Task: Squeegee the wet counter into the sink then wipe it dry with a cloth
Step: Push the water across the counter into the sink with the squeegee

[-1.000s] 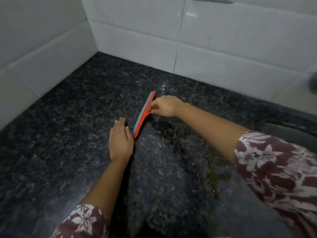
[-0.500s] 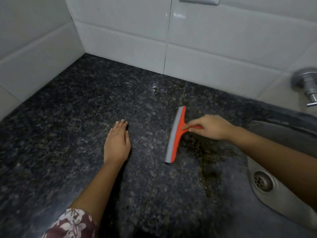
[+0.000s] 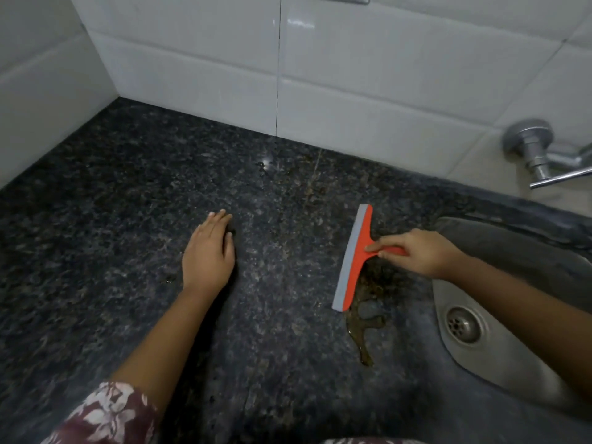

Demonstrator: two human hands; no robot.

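My right hand [image 3: 419,251] grips the handle of an orange squeegee [image 3: 354,257] with a grey blade, pressed on the dark speckled granite counter [image 3: 128,219]. Its blade runs near to far, just left of the steel sink [image 3: 499,363]. A pool of water [image 3: 368,318] lies on the counter between the blade and the sink edge, trailing toward me. My left hand [image 3: 208,254] rests flat on the counter, palm down, fingers together, well left of the squeegee. No cloth is in view.
White tiled walls [image 3: 352,91] enclose the counter at the back and left, meeting in a corner. A chrome tap [image 3: 538,155] sticks out of the wall above the sink at far right. The sink drain [image 3: 463,325] shows near my right forearm.
My right hand has dragged the squeegee rightward across the counter toward the sink, pushing water ahead of it. My left hand has stayed flat in place. The view has shifted right, showing sink and tap.
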